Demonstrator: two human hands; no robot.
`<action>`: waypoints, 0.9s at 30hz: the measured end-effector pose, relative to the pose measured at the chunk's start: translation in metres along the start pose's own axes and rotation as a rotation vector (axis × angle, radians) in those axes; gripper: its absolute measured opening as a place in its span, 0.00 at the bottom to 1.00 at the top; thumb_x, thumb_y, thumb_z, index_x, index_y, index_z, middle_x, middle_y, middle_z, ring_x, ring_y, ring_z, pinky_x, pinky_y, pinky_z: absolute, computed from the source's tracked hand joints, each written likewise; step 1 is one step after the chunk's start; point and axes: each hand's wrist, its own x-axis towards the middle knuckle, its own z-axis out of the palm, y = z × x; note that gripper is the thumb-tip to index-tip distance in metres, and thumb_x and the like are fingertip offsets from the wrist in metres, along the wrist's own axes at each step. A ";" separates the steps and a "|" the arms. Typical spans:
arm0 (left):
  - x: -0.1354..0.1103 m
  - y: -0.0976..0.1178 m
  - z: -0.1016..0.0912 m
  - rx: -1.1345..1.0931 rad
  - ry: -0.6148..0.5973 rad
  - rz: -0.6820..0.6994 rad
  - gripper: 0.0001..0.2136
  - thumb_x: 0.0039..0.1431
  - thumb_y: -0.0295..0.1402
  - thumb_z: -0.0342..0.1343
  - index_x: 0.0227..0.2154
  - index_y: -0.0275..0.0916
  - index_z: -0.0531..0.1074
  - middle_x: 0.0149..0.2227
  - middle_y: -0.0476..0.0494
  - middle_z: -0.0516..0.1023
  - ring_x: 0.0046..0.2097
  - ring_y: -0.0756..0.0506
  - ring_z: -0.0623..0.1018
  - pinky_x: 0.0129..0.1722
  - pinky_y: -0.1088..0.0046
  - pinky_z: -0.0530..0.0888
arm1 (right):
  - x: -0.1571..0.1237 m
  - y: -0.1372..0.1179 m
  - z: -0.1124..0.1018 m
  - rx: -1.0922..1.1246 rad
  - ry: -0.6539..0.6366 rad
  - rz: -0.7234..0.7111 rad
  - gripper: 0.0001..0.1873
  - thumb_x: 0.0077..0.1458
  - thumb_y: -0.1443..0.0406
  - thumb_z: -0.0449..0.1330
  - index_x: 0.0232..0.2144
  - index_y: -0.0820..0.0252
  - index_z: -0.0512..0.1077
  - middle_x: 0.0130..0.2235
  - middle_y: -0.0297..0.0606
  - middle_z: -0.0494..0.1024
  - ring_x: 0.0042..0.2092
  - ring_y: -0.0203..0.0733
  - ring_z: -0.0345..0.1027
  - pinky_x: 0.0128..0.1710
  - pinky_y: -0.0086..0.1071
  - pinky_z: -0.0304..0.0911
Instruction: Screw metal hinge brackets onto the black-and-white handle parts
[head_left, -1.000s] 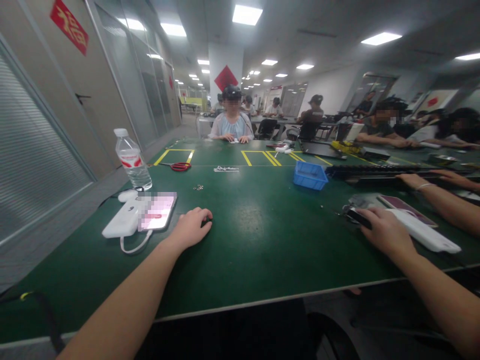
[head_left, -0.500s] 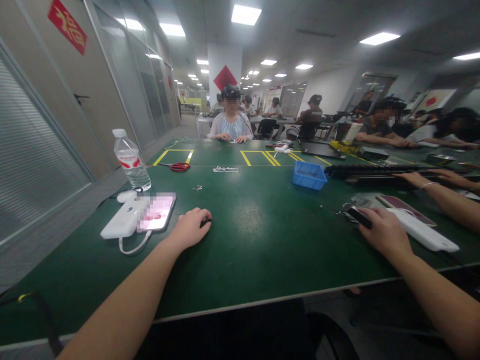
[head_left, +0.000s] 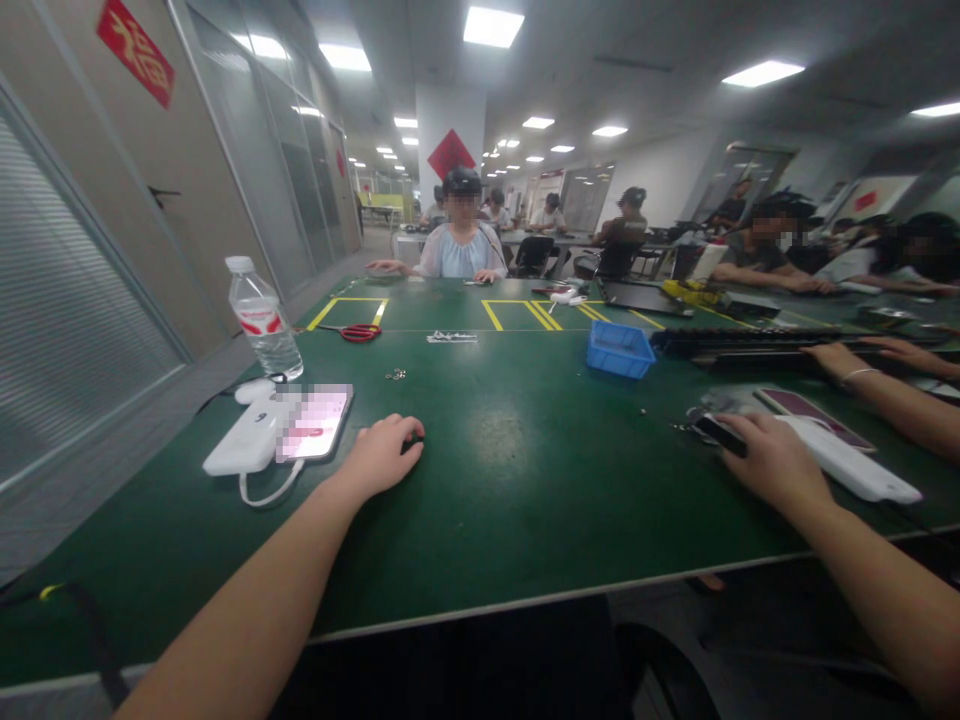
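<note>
My left hand (head_left: 380, 455) rests on the green table (head_left: 525, 500) with its fingers curled over a small dark thing that I cannot make out. Just left of it lie a phone (head_left: 313, 424) and a white power bank (head_left: 244, 440) with a cable. My right hand (head_left: 772, 458) lies at the right side of the table, fingers closed on a small black object (head_left: 716, 433). A white device (head_left: 851, 462) and a second phone (head_left: 814, 412) lie right beside it.
A water bottle (head_left: 262, 320) stands at the left. Red scissors (head_left: 358, 332), small metal parts (head_left: 395, 375) and a blue bin (head_left: 619, 349) lie farther back. A co-worker's forearms (head_left: 892, 385) reach in from the right. A person (head_left: 461, 245) sits across the table.
My hands have stayed where they were. The person across the table has stretched one arm out to the side.
</note>
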 end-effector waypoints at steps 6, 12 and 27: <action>0.000 0.001 -0.001 0.008 -0.006 -0.002 0.11 0.58 0.35 0.48 0.42 0.41 0.70 0.41 0.42 0.73 0.45 0.41 0.73 0.42 0.65 0.68 | 0.001 0.002 0.000 -0.008 0.008 -0.036 0.21 0.50 0.65 0.54 0.46 0.65 0.71 0.41 0.48 0.72 0.41 0.51 0.65 0.41 0.38 0.63; 0.000 0.001 -0.002 0.018 -0.011 0.003 0.11 0.58 0.35 0.48 0.42 0.41 0.70 0.42 0.43 0.73 0.45 0.42 0.73 0.42 0.66 0.67 | 0.000 0.002 -0.001 0.013 -0.021 -0.006 0.20 0.50 0.65 0.54 0.46 0.62 0.70 0.41 0.47 0.72 0.42 0.52 0.65 0.42 0.39 0.63; 0.001 0.000 0.000 0.008 -0.004 0.002 0.12 0.58 0.35 0.49 0.42 0.41 0.71 0.41 0.42 0.73 0.44 0.42 0.73 0.41 0.66 0.68 | -0.005 0.001 -0.002 -0.049 0.032 -0.041 0.20 0.50 0.67 0.56 0.46 0.67 0.72 0.40 0.50 0.72 0.40 0.52 0.65 0.40 0.38 0.62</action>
